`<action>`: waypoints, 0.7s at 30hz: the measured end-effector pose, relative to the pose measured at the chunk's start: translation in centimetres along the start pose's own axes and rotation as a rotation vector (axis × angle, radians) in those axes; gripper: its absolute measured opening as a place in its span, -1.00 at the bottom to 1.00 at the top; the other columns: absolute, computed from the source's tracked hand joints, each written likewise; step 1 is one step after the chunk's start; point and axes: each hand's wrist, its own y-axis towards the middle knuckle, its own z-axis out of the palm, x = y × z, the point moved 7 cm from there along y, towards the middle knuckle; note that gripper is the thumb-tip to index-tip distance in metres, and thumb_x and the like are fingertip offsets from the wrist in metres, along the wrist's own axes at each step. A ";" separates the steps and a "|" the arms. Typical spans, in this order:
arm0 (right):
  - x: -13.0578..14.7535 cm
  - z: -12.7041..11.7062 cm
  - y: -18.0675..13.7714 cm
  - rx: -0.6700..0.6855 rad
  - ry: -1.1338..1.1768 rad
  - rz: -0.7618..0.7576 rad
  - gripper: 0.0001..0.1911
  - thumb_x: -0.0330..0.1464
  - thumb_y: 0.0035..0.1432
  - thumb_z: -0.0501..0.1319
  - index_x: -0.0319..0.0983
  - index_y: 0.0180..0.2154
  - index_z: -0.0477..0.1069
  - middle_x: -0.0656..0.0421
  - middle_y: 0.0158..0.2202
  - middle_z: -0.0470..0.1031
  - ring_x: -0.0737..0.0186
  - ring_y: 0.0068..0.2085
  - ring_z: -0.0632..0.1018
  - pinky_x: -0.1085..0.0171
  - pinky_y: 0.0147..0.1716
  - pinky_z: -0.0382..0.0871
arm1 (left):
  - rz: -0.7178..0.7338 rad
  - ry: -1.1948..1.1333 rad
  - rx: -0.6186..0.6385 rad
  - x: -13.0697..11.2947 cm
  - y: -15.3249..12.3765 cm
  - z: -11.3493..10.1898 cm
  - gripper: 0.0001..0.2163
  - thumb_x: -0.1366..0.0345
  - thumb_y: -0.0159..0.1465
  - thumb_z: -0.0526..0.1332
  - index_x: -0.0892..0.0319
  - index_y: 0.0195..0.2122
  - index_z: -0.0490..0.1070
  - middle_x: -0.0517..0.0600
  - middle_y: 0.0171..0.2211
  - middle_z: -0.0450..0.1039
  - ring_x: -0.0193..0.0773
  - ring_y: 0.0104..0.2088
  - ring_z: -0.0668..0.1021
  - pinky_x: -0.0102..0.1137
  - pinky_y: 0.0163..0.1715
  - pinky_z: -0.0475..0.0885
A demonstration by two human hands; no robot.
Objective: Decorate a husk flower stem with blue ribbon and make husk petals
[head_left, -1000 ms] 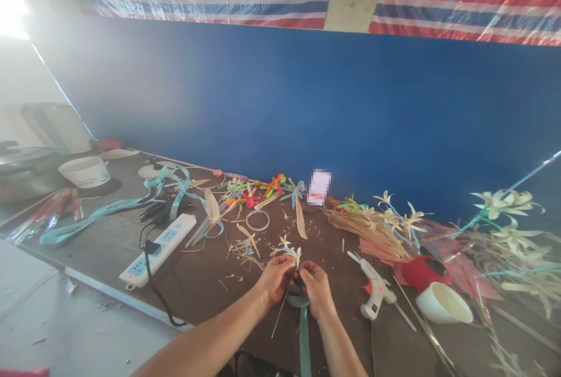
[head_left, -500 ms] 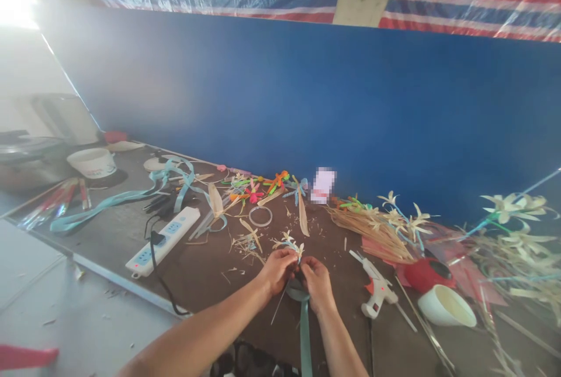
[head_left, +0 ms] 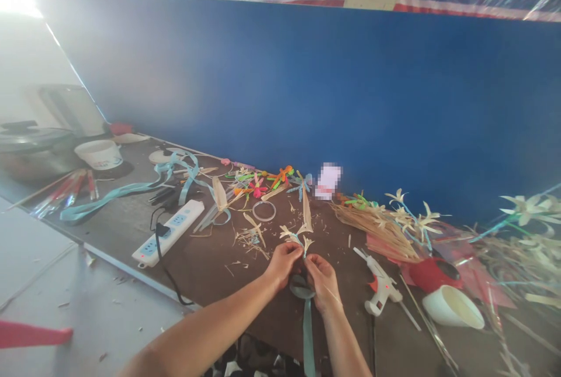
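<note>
Flower sprig (head_left: 298, 239) — blooms (head_left: 307, 243) fwd., stem (head_left: 304, 253) twd. wearer

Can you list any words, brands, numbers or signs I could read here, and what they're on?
No text can be read for certain.
White tub: coloured print on its side, too blurred to read.
Upright pale panel: pixelated, unreadable.
Power strip and glue gun: no lettering I can make out.

1. Left hand (head_left: 283, 266) and right hand (head_left: 323, 284): bare, fingers slim.
2. Forearms (head_left: 210, 323): bare to edge of view.
3. Clothing (head_left: 250, 353): black, irregular white patches; only small part visible, low centre.
</note>
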 end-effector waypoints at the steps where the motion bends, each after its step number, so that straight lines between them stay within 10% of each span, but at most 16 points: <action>1: 0.0 0.0 0.0 -0.006 0.003 -0.005 -0.76 -0.23 -0.15 0.25 -0.25 -0.53 0.29 0.41 -0.79 0.12 0.56 -0.77 0.06 0.48 -0.79 -0.17 | 0.015 0.026 -0.016 0.0 0.0 0.0 -0.83 0.22 -0.03 0.22 0.24 -0.52 0.33 -0.13 -0.65 0.21 -0.47 -0.68 0.27 -0.56 -0.73 0.15; 21: -0.3 -0.3 0.6 -0.034 -0.138 0.003 -0.77 -0.22 -0.12 0.20 -0.24 -0.48 0.26 0.35 -0.72 0.26 0.49 -0.74 0.18 0.47 -0.77 -0.06 | -0.062 0.106 0.180 -0.4 -0.1 0.2 -0.84 0.22 0.03 0.16 0.19 -0.42 0.25 -0.11 -0.56 0.31 -0.41 -0.68 0.40 -0.56 -0.75 0.20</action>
